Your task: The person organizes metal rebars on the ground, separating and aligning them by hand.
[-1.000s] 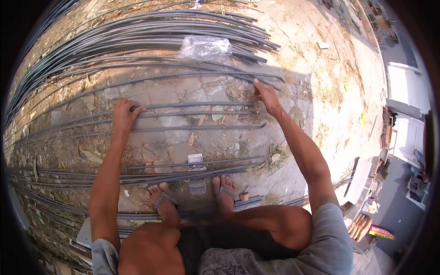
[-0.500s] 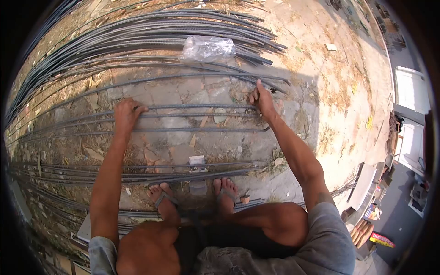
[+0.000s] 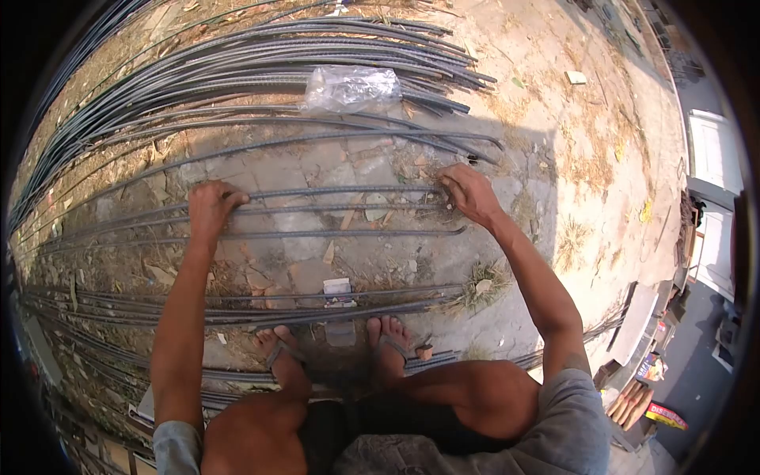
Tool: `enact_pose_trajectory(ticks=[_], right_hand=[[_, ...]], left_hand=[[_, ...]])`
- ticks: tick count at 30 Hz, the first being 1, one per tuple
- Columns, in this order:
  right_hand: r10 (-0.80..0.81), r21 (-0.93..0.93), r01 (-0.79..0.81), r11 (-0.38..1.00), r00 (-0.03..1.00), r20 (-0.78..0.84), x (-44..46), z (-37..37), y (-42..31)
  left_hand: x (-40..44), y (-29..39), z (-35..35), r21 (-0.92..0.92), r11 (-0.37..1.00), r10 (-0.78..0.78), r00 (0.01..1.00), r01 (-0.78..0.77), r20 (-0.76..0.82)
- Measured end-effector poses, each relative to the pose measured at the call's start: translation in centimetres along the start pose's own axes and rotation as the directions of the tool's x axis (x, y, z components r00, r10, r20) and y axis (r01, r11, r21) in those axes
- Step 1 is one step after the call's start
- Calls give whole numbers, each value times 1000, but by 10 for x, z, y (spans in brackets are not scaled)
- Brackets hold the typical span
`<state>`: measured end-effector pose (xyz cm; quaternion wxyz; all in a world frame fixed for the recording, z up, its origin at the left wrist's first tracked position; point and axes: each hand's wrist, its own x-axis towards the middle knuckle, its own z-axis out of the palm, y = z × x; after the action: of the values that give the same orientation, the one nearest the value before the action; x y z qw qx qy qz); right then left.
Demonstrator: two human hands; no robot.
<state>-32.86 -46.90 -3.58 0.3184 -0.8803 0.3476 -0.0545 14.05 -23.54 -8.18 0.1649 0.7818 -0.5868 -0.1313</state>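
Observation:
My left hand is closed around a long ribbed steel rebar, its thumb pointing right along the bar. At the right end of the same rebar is my right hand, fingers curled down at the tip and hiding it. Just below runs a second rebar, passing close under both hands. A third rebar, nearer to me, has a short bent end on the right. Beyond the hands lies another rebar with a hooked right end.
A thick bundle of rebars lies at the far side, with a clear plastic bag on it. More bars lie by my sandalled feet. A small white box and dry grass are on the ground.
My right hand has turned over from a raised finger to fingers curled down at the bar's end. My left hand keeps its hold. The view has shifted slightly.

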Motion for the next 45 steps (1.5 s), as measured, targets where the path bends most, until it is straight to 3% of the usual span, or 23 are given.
enact_pose_trajectory(ticks=[1,5,7,16,19,22,28,31,34,37,40,43,45], right_hand=[[-51,-97,54,994,998,28,-7,-5,-1],[-118,-134,128,983,990,74,-21,-8,3],[-161,-148,170,974,984,72,-23,-10,1],[-86,-113,87,990,996,11,-30,9,11],[69,-87,-61,994,994,86,-28,10,15],[16,-72,-8,997,994,111,-24,6,17],[-235,-324,235,916,971,40,-20,1,9],[-121,-431,290,854,918,378,-5,-12,-1],[-173,-494,419,762,867,467,15,-25,-15],[-58,-551,461,695,801,596,28,-16,-17],[-88,-559,546,624,760,644,38,-12,-18],[69,-557,510,655,694,716,46,-8,-23],[153,-549,399,735,691,707,47,-7,-25]], left_hand=[[-2,-1,2,15,1000,15,1000,-15,-2],[-3,-4,7,75,995,66,997,-63,-35],[-3,1,4,39,999,-3,1000,3,-8],[-8,13,4,67,997,-27,1000,27,9],[-11,14,9,97,994,-41,999,41,6],[-13,17,8,40,998,-50,999,50,8],[-12,17,5,50,999,15,1000,-15,2],[-10,19,6,33,999,-3,1000,3,10],[-13,16,5,47,999,-10,1000,9,19],[-10,14,8,48,999,-19,999,18,25],[-15,13,7,38,998,-49,998,47,45],[-9,13,4,23,999,-45,996,44,71],[-9,12,2,28,998,-63,994,61,90]])
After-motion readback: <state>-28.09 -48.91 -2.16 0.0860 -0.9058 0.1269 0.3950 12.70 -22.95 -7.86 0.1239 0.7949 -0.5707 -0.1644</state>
